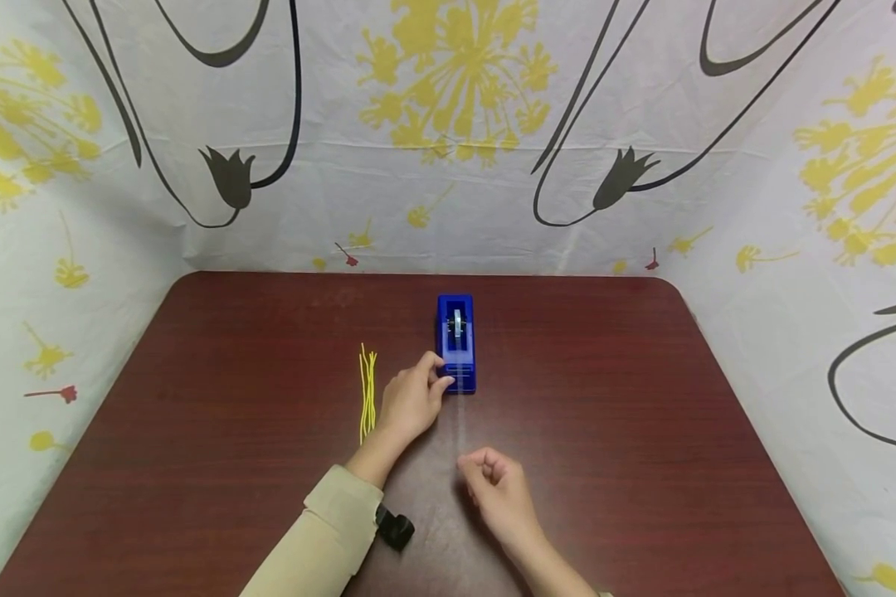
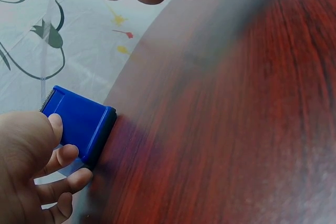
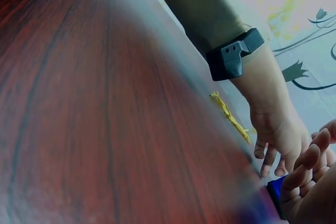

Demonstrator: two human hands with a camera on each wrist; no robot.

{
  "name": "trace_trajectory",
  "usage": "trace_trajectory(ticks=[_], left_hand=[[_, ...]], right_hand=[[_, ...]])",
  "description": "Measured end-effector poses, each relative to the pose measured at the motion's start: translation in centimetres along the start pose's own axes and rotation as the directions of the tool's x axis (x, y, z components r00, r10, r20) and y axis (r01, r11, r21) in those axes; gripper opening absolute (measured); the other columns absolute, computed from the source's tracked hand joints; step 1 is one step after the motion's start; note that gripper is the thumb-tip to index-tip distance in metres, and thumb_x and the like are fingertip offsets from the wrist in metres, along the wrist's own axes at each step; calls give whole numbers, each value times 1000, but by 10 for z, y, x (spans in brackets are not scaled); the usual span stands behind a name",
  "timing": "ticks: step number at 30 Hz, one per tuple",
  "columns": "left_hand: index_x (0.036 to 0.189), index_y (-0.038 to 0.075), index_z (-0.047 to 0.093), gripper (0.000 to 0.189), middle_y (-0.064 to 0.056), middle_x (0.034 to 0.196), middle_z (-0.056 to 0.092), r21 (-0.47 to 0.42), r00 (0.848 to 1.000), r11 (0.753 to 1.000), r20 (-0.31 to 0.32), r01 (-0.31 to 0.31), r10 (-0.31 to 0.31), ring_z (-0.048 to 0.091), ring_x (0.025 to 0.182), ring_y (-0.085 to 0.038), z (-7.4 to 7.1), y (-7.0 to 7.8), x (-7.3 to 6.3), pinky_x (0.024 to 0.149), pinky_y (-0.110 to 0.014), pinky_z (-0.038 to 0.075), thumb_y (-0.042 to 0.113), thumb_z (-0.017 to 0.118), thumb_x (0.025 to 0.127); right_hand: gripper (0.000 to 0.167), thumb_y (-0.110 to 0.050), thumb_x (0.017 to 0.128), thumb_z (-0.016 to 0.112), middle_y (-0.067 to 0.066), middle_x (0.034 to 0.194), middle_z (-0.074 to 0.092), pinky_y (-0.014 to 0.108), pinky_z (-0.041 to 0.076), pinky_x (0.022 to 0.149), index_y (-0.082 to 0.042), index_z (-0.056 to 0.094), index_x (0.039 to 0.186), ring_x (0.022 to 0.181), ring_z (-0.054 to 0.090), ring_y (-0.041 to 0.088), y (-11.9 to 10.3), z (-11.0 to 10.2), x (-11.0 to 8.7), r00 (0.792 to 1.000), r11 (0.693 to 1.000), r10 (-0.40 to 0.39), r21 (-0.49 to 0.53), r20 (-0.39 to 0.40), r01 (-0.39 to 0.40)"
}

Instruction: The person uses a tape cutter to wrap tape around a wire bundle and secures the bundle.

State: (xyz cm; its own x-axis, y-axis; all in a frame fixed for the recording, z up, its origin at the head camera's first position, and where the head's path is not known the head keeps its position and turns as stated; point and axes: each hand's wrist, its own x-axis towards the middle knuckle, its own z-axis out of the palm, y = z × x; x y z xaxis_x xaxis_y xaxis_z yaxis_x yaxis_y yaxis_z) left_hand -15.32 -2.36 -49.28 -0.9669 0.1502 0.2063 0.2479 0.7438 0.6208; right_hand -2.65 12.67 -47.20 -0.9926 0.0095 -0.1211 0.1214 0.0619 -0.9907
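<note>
A blue tape dispenser (image 1: 456, 373) stands at the back middle of the table, with a tape roll (image 1: 458, 322) in its well. My left hand (image 1: 411, 402) grips the dispenser's near left corner; in the left wrist view its thumb lies against the blue front (image 2: 79, 121) beside the toothed cutting edge. A strip of clear tape (image 1: 460, 423) runs taut from the dispenser toward me. Its free end is pinched between the thumb and index finger of my right hand (image 1: 499, 493), the other fingers curled in. The right wrist view shows my right hand (image 3: 310, 182) partly covering the dispenser.
Several thin yellow strings (image 1: 368, 390) lie in a bundle left of the dispenser, close beside my left wrist. The dark red-brown wooden table (image 1: 605, 398) has rounded far corners. A white sheet with printed flowers (image 1: 328, 199) hangs behind it and along both sides.
</note>
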Motion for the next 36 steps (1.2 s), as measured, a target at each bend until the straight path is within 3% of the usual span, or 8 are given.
trace_trajectory(ticks=[9, 36], left_hand=[[116, 15, 63, 23, 5, 81, 71, -19, 1000, 1000, -3, 13, -13, 64, 64, -13, 1, 0, 0, 60, -37, 51, 29, 68, 98], [118, 14, 63, 24, 3, 82, 72, -33, 1000, 999, 4, 23, -23, 65, 65, -13, 0, 2, -1, 60, -35, 51, 28, 68, 99]], right_hand=[[21, -7, 96, 67, -5, 57, 48, 19, 34, 42, 10, 64, 84, 48, 43, 4, -3, 0, -2, 999, 999, -49, -4, 17, 49], [22, -5, 95, 67, -5, 56, 48, 17, 32, 44, 12, 63, 82, 48, 42, 3, -2, -1, -9, 999, 999, -43, -6, 15, 43]])
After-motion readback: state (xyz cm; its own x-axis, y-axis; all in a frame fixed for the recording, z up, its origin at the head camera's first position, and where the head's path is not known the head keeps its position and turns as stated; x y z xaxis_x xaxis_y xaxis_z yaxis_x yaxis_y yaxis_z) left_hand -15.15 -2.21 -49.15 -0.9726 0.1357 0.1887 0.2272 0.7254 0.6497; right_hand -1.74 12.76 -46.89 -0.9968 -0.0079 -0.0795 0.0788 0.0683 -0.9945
